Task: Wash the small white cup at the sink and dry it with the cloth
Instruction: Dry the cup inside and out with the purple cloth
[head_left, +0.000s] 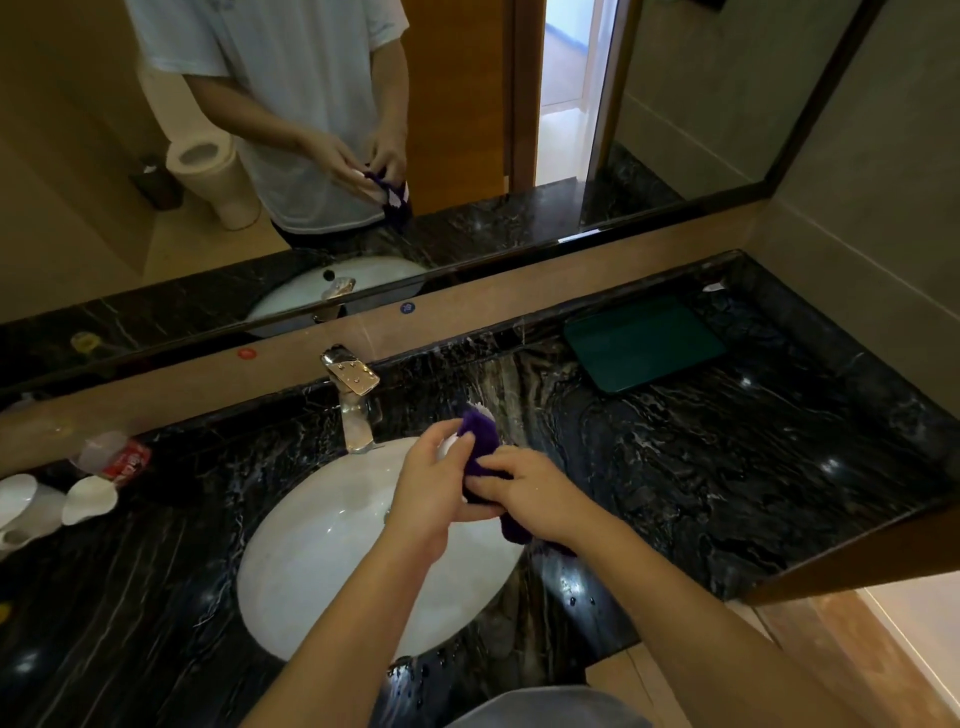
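My left hand (434, 486) grips the small white cup (448, 448) above the right side of the white oval sink (332, 561); only a sliver of the cup shows between my fingers. My right hand (524, 491) presses a purple cloth (480, 434) against the cup, and the cloth wraps over it and hangs down past my wrist. The chrome tap (353, 395) stands just behind and to the left of my hands, with no water seen running.
The black marble counter (701, 467) is wet around the sink. White cups (88, 499) and a plastic bottle with a red label (122, 457) lie at the left. A dark green tray (641, 343) sits at the back right. A mirror covers the wall behind.
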